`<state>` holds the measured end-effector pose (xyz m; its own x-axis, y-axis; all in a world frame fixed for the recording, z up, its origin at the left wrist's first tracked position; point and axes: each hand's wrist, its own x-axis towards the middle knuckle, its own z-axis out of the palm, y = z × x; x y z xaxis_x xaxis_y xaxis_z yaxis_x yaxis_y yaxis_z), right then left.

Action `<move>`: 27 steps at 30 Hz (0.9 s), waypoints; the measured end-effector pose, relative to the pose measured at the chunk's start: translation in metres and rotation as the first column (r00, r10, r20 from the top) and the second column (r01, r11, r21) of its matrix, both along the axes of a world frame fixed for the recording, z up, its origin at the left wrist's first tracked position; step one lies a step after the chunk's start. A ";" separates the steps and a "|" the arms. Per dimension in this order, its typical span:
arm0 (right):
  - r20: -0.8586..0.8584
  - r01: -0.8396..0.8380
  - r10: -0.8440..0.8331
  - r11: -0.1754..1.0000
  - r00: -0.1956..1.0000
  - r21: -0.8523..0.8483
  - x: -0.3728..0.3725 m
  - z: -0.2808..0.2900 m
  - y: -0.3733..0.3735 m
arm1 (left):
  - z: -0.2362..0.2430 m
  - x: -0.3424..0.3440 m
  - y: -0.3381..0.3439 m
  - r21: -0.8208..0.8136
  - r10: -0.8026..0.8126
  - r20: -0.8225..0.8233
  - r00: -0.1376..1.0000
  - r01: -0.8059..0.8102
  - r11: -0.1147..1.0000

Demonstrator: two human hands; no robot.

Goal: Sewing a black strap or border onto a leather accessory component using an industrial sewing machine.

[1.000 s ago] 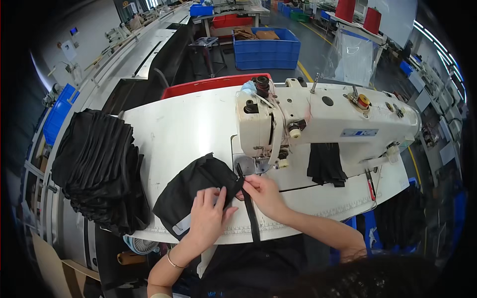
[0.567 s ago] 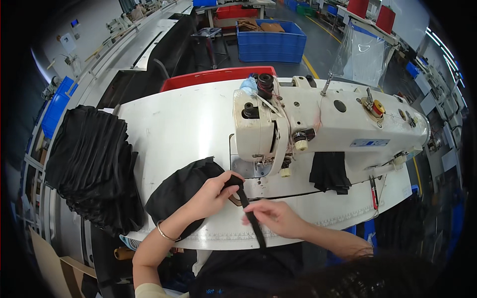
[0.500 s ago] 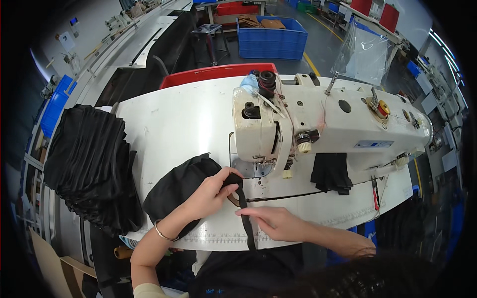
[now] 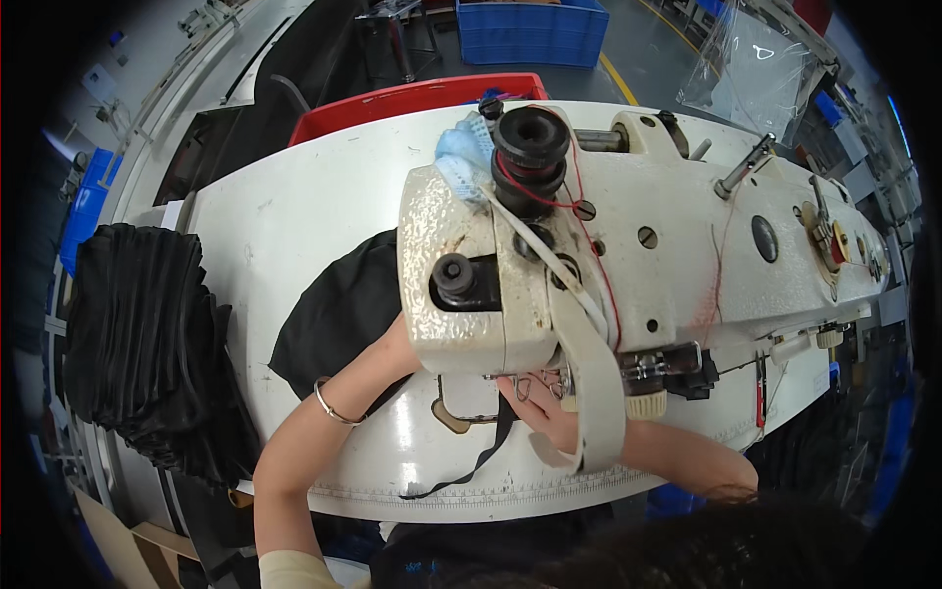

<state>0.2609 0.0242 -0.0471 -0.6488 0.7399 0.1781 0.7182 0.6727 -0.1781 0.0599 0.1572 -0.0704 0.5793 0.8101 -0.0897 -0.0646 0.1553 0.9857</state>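
A white sewing machine (image 4: 628,255) stands over the work, its head hiding part of both hands. My left hand (image 4: 399,346) reaches beneath the machine head beside a black fabric piece (image 4: 339,304); its fingers are hidden. From the right, my right hand (image 4: 549,417) comes in at the needle area, fingers pressed together on a narrow black fabric strip (image 4: 486,456). The fingertips are partly covered by the machine. The strip's loose end trails toward the table's front edge. How the strip meets the fabric piece is hidden.
A tall stack of black fabric pieces (image 4: 137,344) stands on the left of the white table (image 4: 285,221). A red bin (image 4: 412,98) is behind the table, with a blue crate (image 4: 530,34) farther back. Red-handled snips (image 4: 760,393) lie at the right.
Both hands and the black fabric have moved in under the machine head. The strip's tail has swung left. My view has shifted closer to the machine.
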 end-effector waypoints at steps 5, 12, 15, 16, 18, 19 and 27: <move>-0.438 -0.041 -0.427 0.677 0.791 -0.735 -0.004 0.001 -0.003 | -0.003 0.002 0.001 0.182 -0.029 -0.069 0.997 0.042 0.982; -0.315 0.020 -0.136 0.938 0.939 -0.346 -0.003 0.001 0.001 | 0.005 0.007 0.009 0.402 -0.033 -0.145 0.989 0.090 0.911; 0.132 -0.101 0.083 0.985 0.988 0.139 -0.001 0.009 -0.005 | 0.046 -0.003 -0.014 0.836 0.160 -0.342 0.926 0.222 0.502; 0.151 -0.229 0.191 0.925 0.970 0.302 0.000 0.013 -0.011 | 0.063 -0.014 -0.032 0.864 0.370 -0.495 0.786 0.400 0.306; 0.112 -0.368 0.352 0.854 0.929 0.369 -0.003 0.022 -0.029 | 0.089 -0.040 -0.080 0.745 0.448 -0.664 0.599 0.483 0.460; 0.027 -0.402 0.416 0.858 0.909 0.320 -0.006 0.027 -0.042 | 0.096 -0.053 -0.102 0.710 0.507 -0.704 0.498 0.529 0.466; -0.257 -0.551 0.610 0.790 0.750 0.269 -0.028 0.032 -0.094 | 0.103 -0.092 -0.122 0.746 0.559 -0.665 0.496 0.394 0.538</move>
